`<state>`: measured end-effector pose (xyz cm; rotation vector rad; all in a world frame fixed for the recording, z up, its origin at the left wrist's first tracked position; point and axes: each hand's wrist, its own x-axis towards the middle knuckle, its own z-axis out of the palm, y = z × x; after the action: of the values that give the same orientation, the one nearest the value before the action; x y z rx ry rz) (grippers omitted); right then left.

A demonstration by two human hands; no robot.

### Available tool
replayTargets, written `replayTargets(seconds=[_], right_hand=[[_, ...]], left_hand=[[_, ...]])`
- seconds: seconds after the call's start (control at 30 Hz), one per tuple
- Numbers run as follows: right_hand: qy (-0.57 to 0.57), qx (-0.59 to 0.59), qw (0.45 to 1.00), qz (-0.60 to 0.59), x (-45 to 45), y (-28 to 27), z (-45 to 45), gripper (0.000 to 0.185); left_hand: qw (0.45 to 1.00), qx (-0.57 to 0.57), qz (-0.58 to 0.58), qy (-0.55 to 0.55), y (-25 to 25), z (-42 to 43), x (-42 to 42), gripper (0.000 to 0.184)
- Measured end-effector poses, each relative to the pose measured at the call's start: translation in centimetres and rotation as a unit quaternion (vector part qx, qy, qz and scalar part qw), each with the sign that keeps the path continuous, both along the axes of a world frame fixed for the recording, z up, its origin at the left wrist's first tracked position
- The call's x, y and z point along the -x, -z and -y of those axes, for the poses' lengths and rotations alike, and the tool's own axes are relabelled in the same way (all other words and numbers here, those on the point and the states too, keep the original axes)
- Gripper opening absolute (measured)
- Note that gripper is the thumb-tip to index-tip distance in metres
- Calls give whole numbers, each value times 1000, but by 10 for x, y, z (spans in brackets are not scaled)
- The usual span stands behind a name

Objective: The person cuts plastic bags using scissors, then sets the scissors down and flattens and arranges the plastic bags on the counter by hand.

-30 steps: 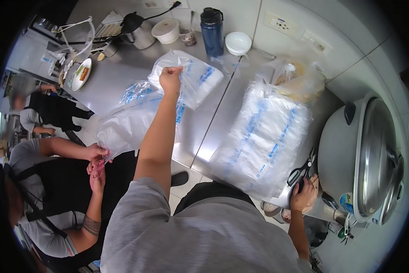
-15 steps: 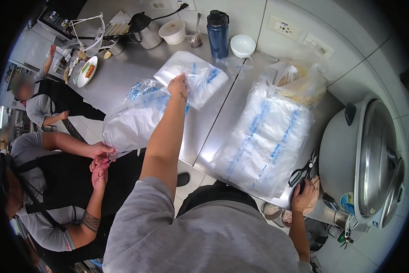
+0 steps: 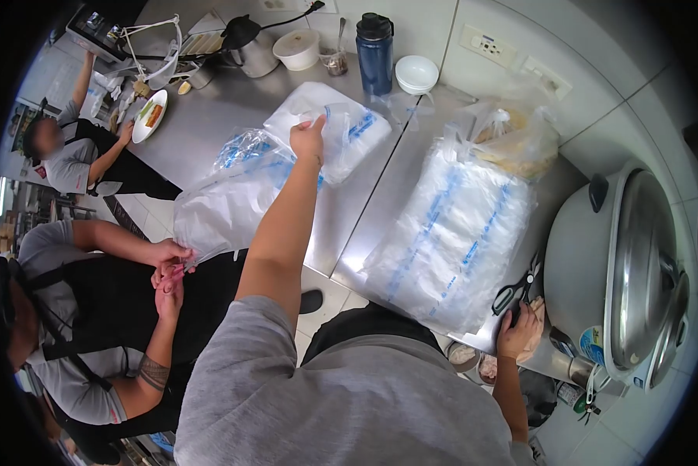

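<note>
My left hand (image 3: 308, 140) is closed in a pinch on thin clear plastic at a folded stack of white plastic bags (image 3: 291, 105) with blue print. A loose plastic bag (image 3: 225, 213) spreads from beside my forearm to a co-worker's hands (image 3: 170, 268), which hold its lower end. My right hand (image 3: 518, 330) rests with fingers apart at the counter edge, against the black-handled scissors (image 3: 512, 293) and a crumpled brownish piece (image 3: 537, 330). Between my hands lies a wide layer of printed plastic bags (image 3: 454, 241).
A large lidded pot (image 3: 590, 264) stands at the right. Along the wall are a blue bottle (image 3: 375, 58), white bowls (image 3: 416, 74), a tub (image 3: 296, 50) and a metal jug (image 3: 250, 54). Another person (image 3: 69, 147) stands far left, near a food plate (image 3: 149, 116).
My left hand stays on the plastic, its fingertips slightly shifted. The far person has moved beside the counter, one hand raised and the other now near the plate. The view has shifted slightly.
</note>
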<state>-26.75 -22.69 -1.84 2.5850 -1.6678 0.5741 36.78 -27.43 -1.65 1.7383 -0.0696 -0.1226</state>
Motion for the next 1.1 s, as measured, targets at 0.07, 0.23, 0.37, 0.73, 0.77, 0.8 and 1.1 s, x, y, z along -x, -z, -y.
replayTargets(seconds=[0.07,0.23,0.37,0.73,0.77,0.8,1.1], right_hand=[[5,-4,1000,-1,-1,0,0,39],[5,8,1000,-9,-4,-3,0,39],[6,10,1000,-3,-4,-4,-1,39],[18,5,1000,-2,-3,-2,-1,38],[20,3,1000,-4,-2,-1,-1,38],[22,3,1000,-3,-3,-1,-1,38],[20,-3,1000,-1,-5,-4,-2,40]], left_hand=[[996,-27,-39,69,-9,-7,0,36],[985,67,-33,156,-6,-8,4,47],[979,78,-153,108,-26,1,-2,40],[924,306,-200,115,-138,-18,-92,17],[946,265,-146,114,-146,-13,-93,21],[964,224,-91,112,-164,-7,-84,25],[930,303,141,154,-232,9,-26,39]])
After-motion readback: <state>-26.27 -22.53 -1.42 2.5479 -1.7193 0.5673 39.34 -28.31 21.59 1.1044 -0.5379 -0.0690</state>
